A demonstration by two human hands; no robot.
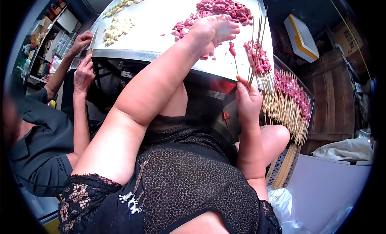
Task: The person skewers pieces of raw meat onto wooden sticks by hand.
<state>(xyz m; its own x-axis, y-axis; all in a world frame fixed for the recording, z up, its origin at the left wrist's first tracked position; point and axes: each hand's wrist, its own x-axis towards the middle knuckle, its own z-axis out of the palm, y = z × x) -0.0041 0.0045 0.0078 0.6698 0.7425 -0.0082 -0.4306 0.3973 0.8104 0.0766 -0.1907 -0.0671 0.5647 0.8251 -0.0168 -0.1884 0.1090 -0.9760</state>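
My right hand (247, 98) is closed around several thin bamboo skewers (255, 59) that fan upward. One of them, a skewer with a little raw meat on it (232, 49), leans toward my left hand (215, 30). The fingers of my left hand are curled at that skewer's upper end, above the metal-edged white table. What lies between those fingers is hidden. Behind and beside my left hand spreads a pile of raw cut meat (225, 8). A small group of loaded meat skewers (258, 59) lies on the table right of my right hand's skewers.
Many loaded skewers (292, 89) fill a tray on the right, with bare skewers (286, 167) below. Peeled garlic-like pieces (118, 29) lie on the table's (148, 37) left. At left, a co-worker's hands (83, 71) hold something thin at the table edge. A white foam box (299, 37) stands right.
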